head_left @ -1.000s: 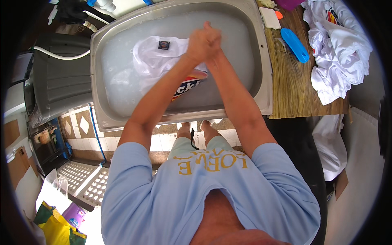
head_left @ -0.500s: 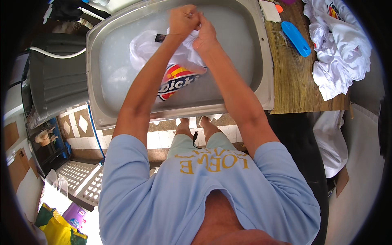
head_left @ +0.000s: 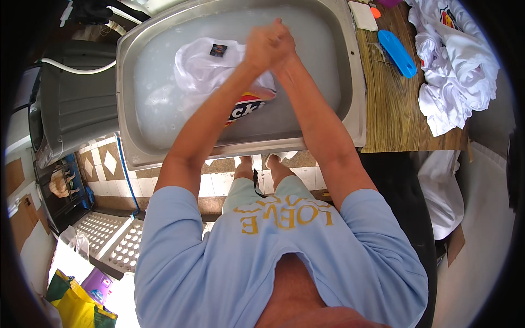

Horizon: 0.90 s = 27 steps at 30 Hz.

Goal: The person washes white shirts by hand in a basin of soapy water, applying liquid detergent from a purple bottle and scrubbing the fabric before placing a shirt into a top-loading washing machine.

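Observation:
A wet white T-shirt [head_left: 199,68] with a dark neck label and a red, yellow and black print lies partly under cloudy water in the steel sink [head_left: 350,82]. Both my hands meet above its right side, fingers closed. My left hand [head_left: 263,48], smeared by motion, presses over my right hand [head_left: 285,52], whose fingers curl around the left. A bunched part of the shirt runs up to them from the wrists. The cloth between my fingers is mostly hidden. My left forearm crosses over the shirt's printed part.
Right of the sink, a wooden counter [head_left: 383,120] carries a blue scrub brush [head_left: 396,53], a white block [head_left: 363,16], an orange cap [head_left: 375,12] and a heap of white shirts [head_left: 456,65]. A dark grey ribbed panel [head_left: 76,104] with a white hose [head_left: 82,74] borders its left.
My hands have come closer together, the left moving right and down over the right. More of the shirt's neck and label shows, and less of its print.

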### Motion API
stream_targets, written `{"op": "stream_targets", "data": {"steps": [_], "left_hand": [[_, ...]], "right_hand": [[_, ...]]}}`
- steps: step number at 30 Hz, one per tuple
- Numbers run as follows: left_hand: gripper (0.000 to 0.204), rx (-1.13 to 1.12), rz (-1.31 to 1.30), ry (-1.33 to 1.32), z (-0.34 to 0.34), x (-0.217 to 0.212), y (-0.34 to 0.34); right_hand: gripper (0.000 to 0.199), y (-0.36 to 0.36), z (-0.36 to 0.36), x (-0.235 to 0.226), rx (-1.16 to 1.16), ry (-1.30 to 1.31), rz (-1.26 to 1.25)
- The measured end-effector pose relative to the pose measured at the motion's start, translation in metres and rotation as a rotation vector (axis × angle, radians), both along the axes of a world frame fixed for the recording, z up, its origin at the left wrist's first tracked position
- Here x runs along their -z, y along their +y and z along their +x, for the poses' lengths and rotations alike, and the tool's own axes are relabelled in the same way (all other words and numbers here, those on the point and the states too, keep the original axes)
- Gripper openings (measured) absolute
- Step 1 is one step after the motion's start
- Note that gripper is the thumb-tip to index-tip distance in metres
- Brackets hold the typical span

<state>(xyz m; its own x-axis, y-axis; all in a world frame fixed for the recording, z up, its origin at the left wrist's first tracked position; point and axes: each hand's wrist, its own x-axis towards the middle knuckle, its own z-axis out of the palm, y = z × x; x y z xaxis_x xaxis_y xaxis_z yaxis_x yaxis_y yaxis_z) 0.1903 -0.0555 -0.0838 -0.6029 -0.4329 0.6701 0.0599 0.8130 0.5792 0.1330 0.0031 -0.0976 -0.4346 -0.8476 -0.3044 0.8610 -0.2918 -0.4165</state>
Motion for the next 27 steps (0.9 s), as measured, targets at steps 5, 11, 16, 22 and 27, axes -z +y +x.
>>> {"op": "stream_targets", "data": {"steps": [5, 11, 16, 22, 27], "left_hand": [[0.036, -0.277, 0.300, -0.257, 0.034, -0.009, -0.083], [0.039, -0.079, 0.419, -0.413, 0.071, -0.011, -0.081], [0.035, -0.074, 0.268, -0.547, 0.076, 0.018, -0.072], [0.029, -0.366, -0.248, -0.322, 0.083, 0.060, -0.091], [0.024, 0.124, 1.322, 0.100, 0.060, -0.020, -0.084]], "right_hand": [[0.035, -0.023, -0.002, -0.026, 0.161, -0.018, 0.285], [0.028, -0.021, -0.037, 0.001, 0.041, 0.161, 0.344], [0.019, -0.011, -0.040, 0.023, -0.075, 1.200, 0.713], [0.015, -0.020, -0.026, 0.017, -0.090, 0.979, 0.602], [0.011, -0.015, -0.024, -0.005, -0.077, -0.083, 0.076]]}}
